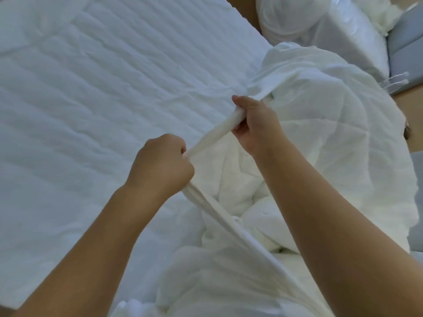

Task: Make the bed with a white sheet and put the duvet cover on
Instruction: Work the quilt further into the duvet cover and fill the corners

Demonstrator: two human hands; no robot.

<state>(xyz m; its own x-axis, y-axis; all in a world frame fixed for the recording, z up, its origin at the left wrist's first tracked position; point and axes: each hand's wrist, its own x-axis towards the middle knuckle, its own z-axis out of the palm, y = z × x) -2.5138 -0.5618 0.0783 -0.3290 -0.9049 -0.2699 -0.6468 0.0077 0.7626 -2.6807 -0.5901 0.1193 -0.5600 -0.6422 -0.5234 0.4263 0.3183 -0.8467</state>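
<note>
Duvet cover point(212, 136): bunched white hem, stretched between left hand point(160, 163) and right hand point(256, 124), both fists closed round it, above the duvet point(309, 161) heaped at the mattress point(114, 88) edge. Status: cover apparently only partly on; quilted mattress looks unsheeted.

The white duvet cover point(332, 145) lies crumpled at the right edge of the bed point(103, 88), one hem pulled taut. The bed's quilted top lies flat.
</note>
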